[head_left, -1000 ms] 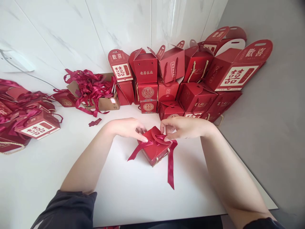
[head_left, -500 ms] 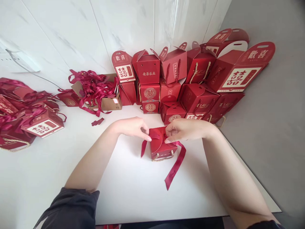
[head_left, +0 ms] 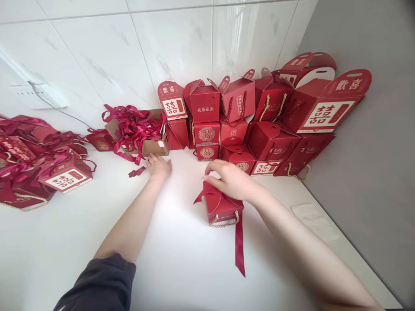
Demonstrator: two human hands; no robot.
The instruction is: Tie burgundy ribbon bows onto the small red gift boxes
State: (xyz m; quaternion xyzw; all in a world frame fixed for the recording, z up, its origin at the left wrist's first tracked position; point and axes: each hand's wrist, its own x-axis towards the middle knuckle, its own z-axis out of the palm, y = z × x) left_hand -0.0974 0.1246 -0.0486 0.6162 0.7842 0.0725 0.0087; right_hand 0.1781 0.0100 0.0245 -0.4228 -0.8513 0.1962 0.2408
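On a white table (head_left: 65, 250) set against a marble-look tiled wall (head_left: 97, 52), red gift boxes (head_left: 202, 103) stand stacked along the back in a tight bank. They appear to lean on the wall and on one another, which would keep the upper row from tipping. To the left lies a looser heap of red boxes (head_left: 66, 178) tangled in ribbon. Between heap and bank, a cardboard carton (head_left: 155, 147) holds a mass of crimson ribbon (head_left: 132, 129), seemingly placed within easy reach.

Nearer the person, just in front of the bank, a small red box (head_left: 222, 206) stands upright, its rounded flaps folded over the top and its rope handle (head_left: 225, 223) facing the person. A long ribbon tail (head_left: 240, 246) trails from it across the table, and a short ribbon end (head_left: 199, 198) sticks out on the left.

The right hand (head_left: 230, 180) curls over the box top, apparently touching the flaps; whether it pinches the ribbon is hidden. The left hand (head_left: 158, 166) lies palm down, fingers loosely spread and holding nothing, just beside the carton and a small red scrap (head_left: 136, 172).
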